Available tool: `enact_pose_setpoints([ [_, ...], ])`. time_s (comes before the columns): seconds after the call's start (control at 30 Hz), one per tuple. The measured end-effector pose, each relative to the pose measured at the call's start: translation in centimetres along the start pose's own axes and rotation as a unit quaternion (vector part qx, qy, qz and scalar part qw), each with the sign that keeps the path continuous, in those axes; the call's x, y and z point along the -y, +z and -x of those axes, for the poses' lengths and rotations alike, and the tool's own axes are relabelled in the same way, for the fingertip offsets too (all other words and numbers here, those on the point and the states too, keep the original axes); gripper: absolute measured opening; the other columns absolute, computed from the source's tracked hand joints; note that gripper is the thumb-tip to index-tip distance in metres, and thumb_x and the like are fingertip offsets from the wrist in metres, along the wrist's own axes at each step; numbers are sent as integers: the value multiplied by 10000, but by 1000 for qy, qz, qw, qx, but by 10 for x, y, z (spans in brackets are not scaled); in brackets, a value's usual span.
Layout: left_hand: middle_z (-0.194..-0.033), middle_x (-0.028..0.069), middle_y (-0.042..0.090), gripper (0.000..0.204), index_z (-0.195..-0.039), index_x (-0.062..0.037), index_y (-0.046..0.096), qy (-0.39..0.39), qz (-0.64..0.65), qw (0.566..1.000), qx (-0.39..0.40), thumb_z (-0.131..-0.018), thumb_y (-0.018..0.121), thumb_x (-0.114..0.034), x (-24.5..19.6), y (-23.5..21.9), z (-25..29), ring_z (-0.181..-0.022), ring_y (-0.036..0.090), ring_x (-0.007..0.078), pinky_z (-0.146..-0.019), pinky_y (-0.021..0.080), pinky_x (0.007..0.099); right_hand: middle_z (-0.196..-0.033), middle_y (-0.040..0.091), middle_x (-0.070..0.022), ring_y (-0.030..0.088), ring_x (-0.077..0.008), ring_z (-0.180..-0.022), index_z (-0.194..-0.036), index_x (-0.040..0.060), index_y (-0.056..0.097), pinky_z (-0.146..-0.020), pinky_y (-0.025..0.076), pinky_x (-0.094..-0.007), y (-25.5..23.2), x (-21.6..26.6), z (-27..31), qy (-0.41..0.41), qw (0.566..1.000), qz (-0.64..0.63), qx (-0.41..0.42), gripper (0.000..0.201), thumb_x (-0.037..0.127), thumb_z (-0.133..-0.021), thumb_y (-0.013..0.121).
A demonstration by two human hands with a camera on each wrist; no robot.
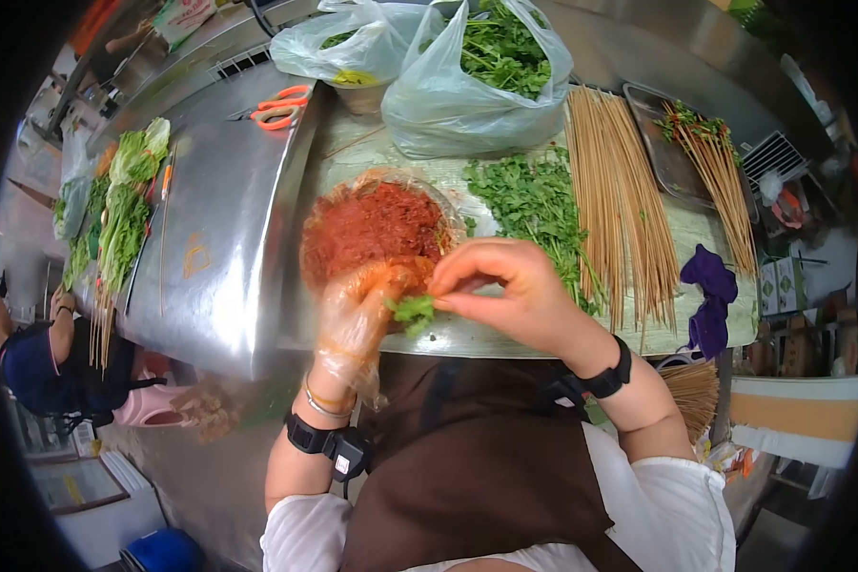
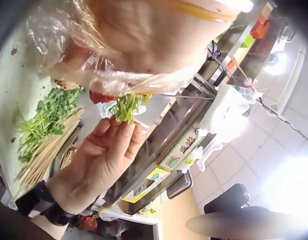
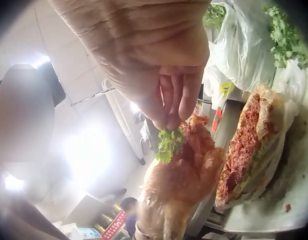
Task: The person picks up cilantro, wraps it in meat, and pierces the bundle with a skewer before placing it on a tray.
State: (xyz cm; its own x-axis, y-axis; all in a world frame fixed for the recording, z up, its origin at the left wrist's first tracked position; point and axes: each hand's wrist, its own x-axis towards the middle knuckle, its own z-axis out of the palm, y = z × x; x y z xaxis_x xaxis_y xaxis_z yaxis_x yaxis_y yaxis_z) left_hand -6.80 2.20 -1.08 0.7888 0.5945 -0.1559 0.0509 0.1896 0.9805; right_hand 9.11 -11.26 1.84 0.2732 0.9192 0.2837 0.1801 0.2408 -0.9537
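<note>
My right hand [image 1: 515, 286] is bare and pinches a small bunch of coriander [image 1: 413, 312] between thumb and fingertips. Leafy tops of the bunch show in the right wrist view, cut stems in the left wrist view. My left hand [image 1: 357, 305], in a clear plastic glove smeared red, has its fingers curled round some red-coated meat [image 3: 196, 131], right against the coriander. Just beyond both hands is a plastic-lined bowl [image 1: 453, 205] heaped with the same red meat mix [image 1: 377, 224]. Loose coriander [image 1: 529, 195] lies to the right of the bowl.
Bamboo skewers [image 1: 624, 200] lie in a wide row at right, beside a metal tray [image 1: 653, 133] with filled skewers [image 1: 710, 157]. Plastic bags of greens [image 1: 486, 114] stand at the back. Orange-handled scissors [image 1: 281, 107] and a purple cloth [image 1: 710, 286] flank the work area.
</note>
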Motion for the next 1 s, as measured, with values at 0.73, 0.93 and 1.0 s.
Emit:
enact_pose_setpoints([
  [0.73, -974, 136, 643, 126, -918, 68, 608, 96, 76, 990, -75, -804, 560, 95, 25, 6, -8, -797, 621, 172, -739, 512, 273, -782, 672, -72, 628, -129, -683, -936, -8, 658, -610, 488, -250, -166, -61, 19, 137, 909, 259, -296, 155, 69, -802, 640],
  [0.93, -979, 131, 642, 124, -925, 55, 608, 104, 65, 987, -102, -807, 585, 87, 31, 5, -16, -845, 610, 168, -782, 501, 277, -685, 662, -108, 624, -176, -563, -873, -42, 663, -577, 503, -303, -239, -80, 21, 396, 723, 538, -176, 328, 246, -732, 733],
  [1.0, -985, 132, 641, 133, -938, 53, 605, 118, 63, 986, -104, -810, 587, 85, 34, 3, -15, -848, 609, 169, -786, 500, 279, -632, 652, -99, 612, -178, -518, -809, -26, 665, -535, 496, -310, -234, -79, 11, 446, 744, 471, -160, 299, 252, -727, 739],
])
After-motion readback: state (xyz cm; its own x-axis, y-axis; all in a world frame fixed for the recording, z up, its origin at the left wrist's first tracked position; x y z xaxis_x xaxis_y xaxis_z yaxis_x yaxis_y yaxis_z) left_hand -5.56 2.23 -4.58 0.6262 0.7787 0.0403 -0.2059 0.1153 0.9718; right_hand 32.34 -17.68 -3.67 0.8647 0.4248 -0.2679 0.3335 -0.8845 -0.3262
